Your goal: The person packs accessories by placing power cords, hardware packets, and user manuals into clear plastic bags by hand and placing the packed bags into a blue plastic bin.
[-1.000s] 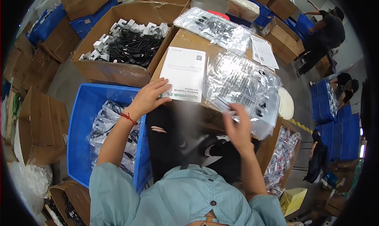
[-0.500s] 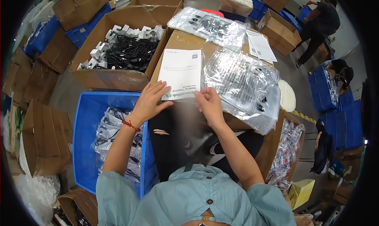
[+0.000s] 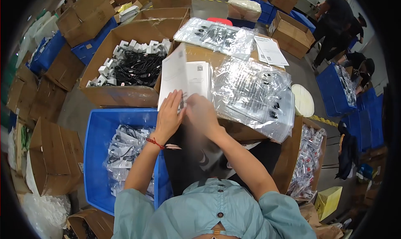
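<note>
A white printed booklet (image 3: 170,77) is lifted and tilted at the left of the stack of booklets (image 3: 198,77) on the cardboard box top. My left hand (image 3: 168,113) lies against its lower part, fingers spread. Close beside it, my right hand (image 3: 201,113) is curled at the booklet's lower right corner, blurred by motion; what its fingertips hold is too smeared to make out. To the right of the stack lie clear plastic bags (image 3: 255,93) with printing and small black parts. More clear bags (image 3: 217,36) rest at the back.
An open carton (image 3: 119,96) of black cables and white adapters stands at back left. Below it is a blue bin (image 3: 98,155) of bagged cables. A carton of small bagged parts (image 3: 304,168) stands at right. Several people (image 3: 334,22) are at the far right.
The top booklet has been lifted and shifted left, uncovering another below. My right hand has moved left from the plastic bags to the booklet. My left hand has stayed at its lower edge.
</note>
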`<state>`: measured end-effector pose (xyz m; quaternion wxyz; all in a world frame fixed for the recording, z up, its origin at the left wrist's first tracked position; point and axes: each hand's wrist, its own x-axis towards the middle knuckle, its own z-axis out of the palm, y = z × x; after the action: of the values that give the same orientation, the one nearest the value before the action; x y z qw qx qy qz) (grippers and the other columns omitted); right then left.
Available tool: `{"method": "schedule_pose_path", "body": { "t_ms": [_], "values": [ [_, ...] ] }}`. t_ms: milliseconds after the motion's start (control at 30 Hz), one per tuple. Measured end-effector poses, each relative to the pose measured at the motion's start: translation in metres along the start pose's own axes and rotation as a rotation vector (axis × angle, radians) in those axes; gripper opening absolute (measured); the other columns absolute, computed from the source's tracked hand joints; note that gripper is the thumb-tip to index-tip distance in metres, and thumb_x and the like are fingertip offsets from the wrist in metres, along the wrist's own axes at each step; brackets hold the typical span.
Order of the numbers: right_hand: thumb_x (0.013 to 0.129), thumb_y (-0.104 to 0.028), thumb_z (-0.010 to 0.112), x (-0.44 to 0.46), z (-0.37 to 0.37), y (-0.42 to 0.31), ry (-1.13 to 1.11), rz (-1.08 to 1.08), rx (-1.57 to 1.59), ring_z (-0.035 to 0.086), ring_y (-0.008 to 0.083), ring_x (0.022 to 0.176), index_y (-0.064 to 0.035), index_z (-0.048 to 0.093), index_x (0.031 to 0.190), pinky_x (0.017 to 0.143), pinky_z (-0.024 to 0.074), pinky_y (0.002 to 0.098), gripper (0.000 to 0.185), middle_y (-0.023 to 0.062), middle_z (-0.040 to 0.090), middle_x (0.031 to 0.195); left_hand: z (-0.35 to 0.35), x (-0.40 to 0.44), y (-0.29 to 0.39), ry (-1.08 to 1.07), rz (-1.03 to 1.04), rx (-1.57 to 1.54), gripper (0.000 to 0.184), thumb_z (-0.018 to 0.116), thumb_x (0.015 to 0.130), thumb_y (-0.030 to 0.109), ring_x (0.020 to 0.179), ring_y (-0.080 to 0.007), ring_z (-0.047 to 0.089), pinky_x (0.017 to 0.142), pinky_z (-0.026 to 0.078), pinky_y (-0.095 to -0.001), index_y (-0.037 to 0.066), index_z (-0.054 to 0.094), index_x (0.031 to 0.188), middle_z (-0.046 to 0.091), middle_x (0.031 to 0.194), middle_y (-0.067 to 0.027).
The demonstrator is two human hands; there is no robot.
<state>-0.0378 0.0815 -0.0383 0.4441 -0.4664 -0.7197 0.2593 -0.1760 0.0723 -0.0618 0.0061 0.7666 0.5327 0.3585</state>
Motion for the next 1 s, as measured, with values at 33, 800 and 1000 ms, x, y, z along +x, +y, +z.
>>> {"method": "schedule_pose_path", "body": {
  "t_ms": [33, 800, 1000],
  "values": [
    [0.070, -0.006, 0.058, -0.002, 0.005, 0.003, -0.028, -0.050, 0.042, 0.050, 0.0319, 0.081, -0.0012, 0.051, 0.085, 0.071, 0.0399, 0.0377, 0.017, 0.0168, 0.051, 0.087, -0.001, -0.001, 0.002, 0.001, 0.011, 0.003, 0.040, 0.060, 0.075, 0.017, 0.108, -0.0354, 0.044, 0.089, 0.037, -0.0428, 0.002, 0.049, 0.111, 0.047, 0.115, -0.0210],
    [0.075, -0.020, 0.055, 0.010, -0.015, 0.017, -0.321, 0.114, -0.246, 0.053, 0.0375, 0.085, 0.0024, 0.048, 0.099, 0.077, 0.0412, 0.0410, 0.034, 0.0244, 0.055, 0.089, 0.016, 0.012, -0.071, -0.087, -0.397, -0.103, 0.071, 0.064, 0.073, 0.030, 0.115, -0.0374, 0.037, 0.094, 0.031, -0.0392, -0.007, 0.031, 0.124, 0.039, 0.121, -0.0276],
    [0.075, -0.026, 0.055, 0.020, -0.001, 0.024, -0.356, 0.189, -0.089, 0.053, 0.0380, 0.086, 0.0012, 0.041, 0.107, 0.077, 0.0414, 0.0418, 0.044, 0.0255, 0.054, 0.089, 0.002, -0.008, -0.074, 0.166, -0.653, -0.487, 0.057, 0.062, 0.077, 0.020, 0.099, -0.0230, 0.052, 0.083, 0.042, -0.0316, -0.010, 0.036, 0.118, 0.052, 0.106, -0.0198]
  ]
}}
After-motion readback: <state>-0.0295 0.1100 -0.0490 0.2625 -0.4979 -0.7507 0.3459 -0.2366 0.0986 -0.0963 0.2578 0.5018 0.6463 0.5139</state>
